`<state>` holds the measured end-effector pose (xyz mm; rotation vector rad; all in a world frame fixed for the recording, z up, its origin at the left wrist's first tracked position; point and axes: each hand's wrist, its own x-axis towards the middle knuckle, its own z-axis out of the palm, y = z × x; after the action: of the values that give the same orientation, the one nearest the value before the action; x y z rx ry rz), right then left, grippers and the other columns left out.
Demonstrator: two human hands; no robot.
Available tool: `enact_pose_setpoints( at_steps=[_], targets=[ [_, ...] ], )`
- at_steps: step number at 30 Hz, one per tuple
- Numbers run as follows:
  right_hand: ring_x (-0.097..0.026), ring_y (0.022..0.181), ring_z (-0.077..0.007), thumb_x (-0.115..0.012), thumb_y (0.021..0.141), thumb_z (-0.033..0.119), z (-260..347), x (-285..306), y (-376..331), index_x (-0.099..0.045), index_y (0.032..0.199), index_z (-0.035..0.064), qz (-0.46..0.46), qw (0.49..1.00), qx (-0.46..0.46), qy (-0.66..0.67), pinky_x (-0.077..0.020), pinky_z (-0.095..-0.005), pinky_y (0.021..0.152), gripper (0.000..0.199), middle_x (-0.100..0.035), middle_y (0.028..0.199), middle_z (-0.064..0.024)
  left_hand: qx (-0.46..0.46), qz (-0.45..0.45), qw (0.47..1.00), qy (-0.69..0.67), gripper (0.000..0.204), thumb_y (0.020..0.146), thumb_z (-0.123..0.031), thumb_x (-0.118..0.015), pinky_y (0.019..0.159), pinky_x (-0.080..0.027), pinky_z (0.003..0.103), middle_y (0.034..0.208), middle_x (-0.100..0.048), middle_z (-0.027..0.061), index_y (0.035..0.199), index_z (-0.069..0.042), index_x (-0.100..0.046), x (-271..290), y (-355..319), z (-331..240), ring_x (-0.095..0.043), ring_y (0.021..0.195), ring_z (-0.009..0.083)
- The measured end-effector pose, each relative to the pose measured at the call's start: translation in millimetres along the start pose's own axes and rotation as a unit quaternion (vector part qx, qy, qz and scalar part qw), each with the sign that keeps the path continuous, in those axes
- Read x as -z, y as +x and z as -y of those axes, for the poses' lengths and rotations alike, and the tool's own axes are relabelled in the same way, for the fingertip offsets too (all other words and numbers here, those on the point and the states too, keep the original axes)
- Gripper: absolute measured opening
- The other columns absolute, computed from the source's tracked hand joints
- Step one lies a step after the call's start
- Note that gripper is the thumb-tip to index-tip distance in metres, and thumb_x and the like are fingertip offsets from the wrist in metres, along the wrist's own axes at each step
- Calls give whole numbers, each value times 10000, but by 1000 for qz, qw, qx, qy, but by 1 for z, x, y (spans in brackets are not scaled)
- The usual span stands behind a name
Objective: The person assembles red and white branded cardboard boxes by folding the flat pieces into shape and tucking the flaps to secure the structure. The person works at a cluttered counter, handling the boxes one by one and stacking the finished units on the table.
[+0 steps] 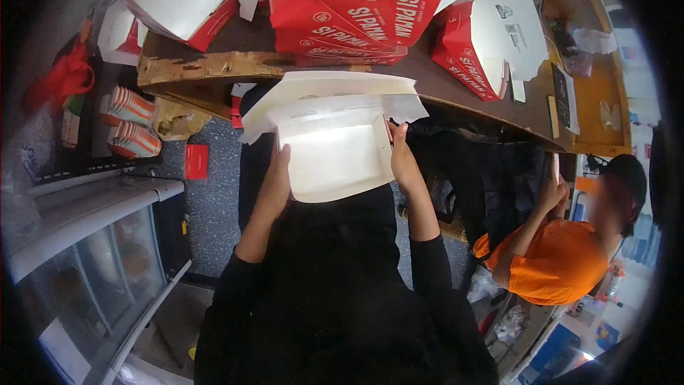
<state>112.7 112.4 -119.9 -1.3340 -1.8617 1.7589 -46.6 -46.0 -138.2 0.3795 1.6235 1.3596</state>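
Between my two hands, above my lap, is a food carton [335,153] with its white inside facing up. Its lid flaps stand raised along the far side, close to the table's edge. My left hand [276,178] grips the carton's left wall, thumb along the rim. On the right wall, my right hand [405,162] holds it with the thumb near the far right corner. The fingers under and behind the carton are mostly hidden. Nothing shows inside the carton.
A wooden table [206,65] ahead bears stacked red cartons [349,11], an opened carton [189,0] at left and another carton [474,46] at right. Striped paper cups [132,121] and a glass-fronted cabinet [107,257] are at left. A person in orange [556,260] sits at right.
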Motion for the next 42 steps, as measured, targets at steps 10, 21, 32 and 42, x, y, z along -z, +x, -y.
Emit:
enact_pose_setpoints(
  at_steps=[10, 21, 32, 42],
  targets=[
    [-482, 957, -426, -198, 893, 375, 20, 1, 4, -470, 1141, 39, -29, 955, -64, -288, -368, -436, 846, 498, -531, 1005, -255, 79, -60, 995, 5, 591, 895, -449, -239, 894, -338, 297, 1169, -470, 166, 1225, 24, -370, 7, 9, 13, -450, 1078, 217],
    [-476, 1016, -382, -213, 888, 430, 20, 12, 2, -471, 1133, 18, 7, 969, -66, -239, -353, -398, 875, 544, -514, 1057, -254, 53, -32, 998, -18, 556, 895, -397, -292, 916, -316, 294, 1196, -439, 168, 1214, 53, -359, 15, 30, 33, -425, 1099, 226],
    [-496, 968, -380, -281, 888, 392, -6, 14, -3, -506, 1111, 54, -37, 969, -52, -238, -386, -409, 834, 463, -532, 1027, -232, 30, -77, 978, 194, 532, 886, -350, -268, 906, -316, 383, 1117, -455, 295, 1141, 96, -408, 5, 12, 0, -421, 1079, 386],
    [-511, 986, -262, -329, 905, 322, -33, 23, -1, -433, 1147, -67, 23, 998, 0, -53, -363, -302, 868, 471, -531, 1076, -195, 114, 52, 984, -126, 893, 728, -741, -127, 855, -355, 503, 1303, -294, 135, 1286, -67, -308, 16, -17, -37, -372, 1122, 329]
  ],
)
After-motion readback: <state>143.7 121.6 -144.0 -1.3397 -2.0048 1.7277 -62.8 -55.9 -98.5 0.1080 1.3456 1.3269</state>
